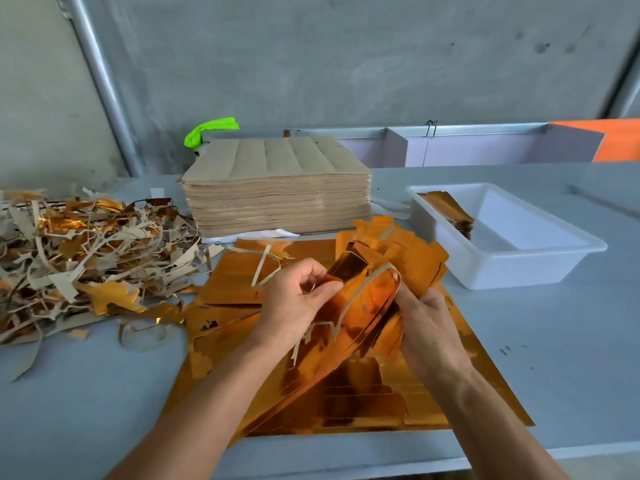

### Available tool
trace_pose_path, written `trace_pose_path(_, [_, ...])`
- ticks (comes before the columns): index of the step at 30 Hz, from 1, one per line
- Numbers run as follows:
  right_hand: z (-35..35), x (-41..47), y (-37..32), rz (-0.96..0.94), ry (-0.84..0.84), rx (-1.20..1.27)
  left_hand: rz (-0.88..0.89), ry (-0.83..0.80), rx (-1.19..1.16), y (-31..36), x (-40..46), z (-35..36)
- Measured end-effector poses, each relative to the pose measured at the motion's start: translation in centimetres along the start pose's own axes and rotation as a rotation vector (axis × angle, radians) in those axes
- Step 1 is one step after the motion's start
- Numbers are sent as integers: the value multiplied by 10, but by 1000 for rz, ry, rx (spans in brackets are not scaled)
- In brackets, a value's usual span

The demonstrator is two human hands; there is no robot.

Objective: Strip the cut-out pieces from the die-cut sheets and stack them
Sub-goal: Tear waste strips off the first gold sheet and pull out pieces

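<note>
Fingers (322, 289) of both hands curled, gripping gold die-cut sheet (367, 306) above table (554, 375).

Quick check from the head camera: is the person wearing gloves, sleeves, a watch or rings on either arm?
No. The left hand and right hand are bare, without gloves. Both forearms show uncovered to the frame edge, with no sleeves, watch, bands or rings visible.

Bent gold die-cut sheet (363, 306), perhaps several, above flat sheets (467, 375).
</note>
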State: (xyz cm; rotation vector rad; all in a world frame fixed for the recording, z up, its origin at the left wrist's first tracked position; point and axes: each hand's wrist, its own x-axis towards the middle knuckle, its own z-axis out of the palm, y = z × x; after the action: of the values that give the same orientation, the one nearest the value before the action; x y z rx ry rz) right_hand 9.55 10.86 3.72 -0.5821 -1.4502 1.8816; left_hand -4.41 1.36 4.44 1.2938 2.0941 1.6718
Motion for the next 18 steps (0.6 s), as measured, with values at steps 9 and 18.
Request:
trace_pose_path(9, [10, -4, 7, 74, -14, 63, -48, 105, 291, 5, 4, 16])
trace_pose_path(18, [5, 1, 17, 93, -45, 239, 79, 9, 226, 3, -1, 20])
